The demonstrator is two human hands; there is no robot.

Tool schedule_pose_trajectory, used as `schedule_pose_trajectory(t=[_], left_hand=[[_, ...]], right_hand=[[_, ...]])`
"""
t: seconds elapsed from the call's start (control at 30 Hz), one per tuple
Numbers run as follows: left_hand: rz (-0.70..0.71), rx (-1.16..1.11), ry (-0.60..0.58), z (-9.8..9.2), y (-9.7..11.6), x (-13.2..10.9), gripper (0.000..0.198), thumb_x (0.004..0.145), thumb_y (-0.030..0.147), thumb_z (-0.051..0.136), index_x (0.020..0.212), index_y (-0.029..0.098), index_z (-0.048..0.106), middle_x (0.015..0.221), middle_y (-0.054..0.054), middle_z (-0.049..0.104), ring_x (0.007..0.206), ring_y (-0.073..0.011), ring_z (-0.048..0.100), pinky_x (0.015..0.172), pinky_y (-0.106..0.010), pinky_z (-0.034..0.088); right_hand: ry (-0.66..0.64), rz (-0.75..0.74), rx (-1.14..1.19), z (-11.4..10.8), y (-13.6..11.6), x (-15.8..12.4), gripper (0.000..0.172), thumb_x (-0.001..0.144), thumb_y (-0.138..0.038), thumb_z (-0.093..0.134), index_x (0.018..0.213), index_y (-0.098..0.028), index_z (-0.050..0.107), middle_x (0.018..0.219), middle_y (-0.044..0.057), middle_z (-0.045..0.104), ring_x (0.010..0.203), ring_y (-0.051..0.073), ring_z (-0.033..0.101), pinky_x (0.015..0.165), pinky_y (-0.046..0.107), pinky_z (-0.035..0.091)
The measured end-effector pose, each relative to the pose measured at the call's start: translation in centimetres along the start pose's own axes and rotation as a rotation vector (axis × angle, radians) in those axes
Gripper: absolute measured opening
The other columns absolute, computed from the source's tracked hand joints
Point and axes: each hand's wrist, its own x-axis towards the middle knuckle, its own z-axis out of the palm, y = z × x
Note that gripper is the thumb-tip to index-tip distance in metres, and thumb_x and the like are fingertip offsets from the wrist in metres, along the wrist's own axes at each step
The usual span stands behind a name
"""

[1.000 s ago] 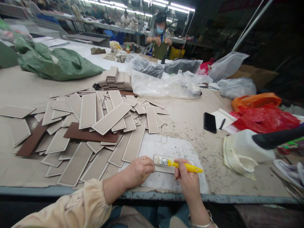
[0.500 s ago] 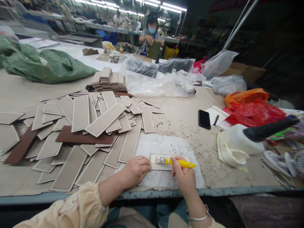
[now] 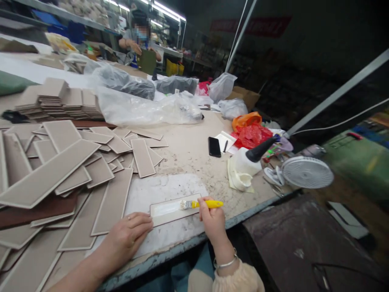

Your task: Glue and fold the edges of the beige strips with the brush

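Note:
A beige strip panel (image 3: 170, 217) with a thin dark border lies on a white, stained sheet (image 3: 170, 183) before me. White, wet-looking coating covers much of its left and middle. My right hand (image 3: 212, 215) grips a yellow-handled brush (image 3: 207, 204), its pale, caked bristles against the panel right of the middle. At the panel's left end rests my left hand (image 3: 129, 235), fingers stretched out side by side and fingertips touching the edge; its thumb is hidden. Many similar beige panels (image 3: 54, 170) lie heaped loosely to the left.
Behind the heap are neat stacks of panels (image 3: 67, 97) and clear plastic bags (image 3: 146, 107). On the right are a phone (image 3: 214, 147), a white container (image 3: 244, 162), red plastic (image 3: 252, 136) and a white fan (image 3: 307, 172). A co-worker (image 3: 139, 42) sits across the table.
The view has swung right, shifting everything leftward and revealing the fan. The brush has moved rightward along the panel, leaving a longer white coated area. My left hand stays at the left end.

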Motion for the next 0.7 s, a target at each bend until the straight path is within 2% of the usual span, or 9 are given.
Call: schedule_pose_trajectory(t=[0.13,0.33,0.43,0.53,0.63,0.7], left_hand=[[0.0,-0.025,-0.017,-0.4,0.5,0.2,0.018,0.091,0.014,0.05,0.099,0.018,0.066,0.093,-0.006,0.068,0.093,-0.0182,0.061,0.084,-0.033,0.054],[-0.045,-0.029,-0.039,-0.6,1.2,0.6,0.016,0.089,0.011,0.051,0.093,0.017,0.065,0.089,-0.005,0.068,0.09,-0.0172,0.06,0.084,-0.034,0.052],[-0.035,-0.019,-0.039,-0.6,1.3,0.6,0.015,0.088,0.01,0.051,0.088,0.017,0.065,0.087,-0.004,0.068,0.087,-0.0167,0.061,0.082,-0.033,0.052],[-0.033,-0.027,-0.058,-0.6,1.2,0.6,0.015,0.087,0.01,0.052,0.087,0.017,0.065,0.087,-0.004,0.068,0.087,-0.0169,0.06,0.081,-0.032,0.051],[-0.048,-0.033,-0.065,-0.6,1.2,0.6,0.017,0.088,0.011,0.05,0.089,0.017,0.066,0.088,-0.006,0.066,0.088,-0.0176,0.059,0.081,-0.033,0.051],[-0.079,-0.014,-0.069,-0.7,1.2,0.6,0.019,0.09,0.013,0.048,0.09,0.017,0.066,0.091,-0.007,0.065,0.089,-0.0178,0.057,0.081,-0.033,0.05]], right_hand=[[0.097,-0.051,-0.116,-1.0,0.6,0.0,0.043,0.09,-0.057,0.043,0.084,-0.018,0.06,0.046,-0.003,0.051,0.044,0.015,0.052,0.049,0.025,0.041],[0.171,-0.165,-0.318,-2.2,2.6,0.3,0.052,0.088,-0.062,0.037,0.084,-0.017,0.063,0.045,0.0,0.054,0.042,0.018,0.056,0.045,0.028,0.041],[0.216,-0.238,-0.42,-2.7,3.7,0.5,0.061,0.084,-0.07,0.035,0.083,-0.017,0.065,0.05,0.003,0.058,0.037,0.018,0.053,0.037,0.028,0.036],[0.288,-0.258,-0.486,-3.0,3.7,0.4,0.063,0.083,-0.071,0.034,0.081,-0.017,0.065,0.053,0.005,0.059,0.036,0.018,0.051,0.035,0.029,0.032],[0.315,-0.196,-0.36,-2.9,2.2,-0.3,0.055,0.085,-0.066,0.038,0.08,-0.017,0.063,0.051,0.003,0.056,0.044,0.018,0.054,0.045,0.029,0.04],[0.251,-0.09,-0.116,-2.1,1.0,-0.9,0.047,0.087,-0.061,0.043,0.081,-0.017,0.06,0.049,0.0,0.052,0.046,0.016,0.053,0.047,0.028,0.041]])
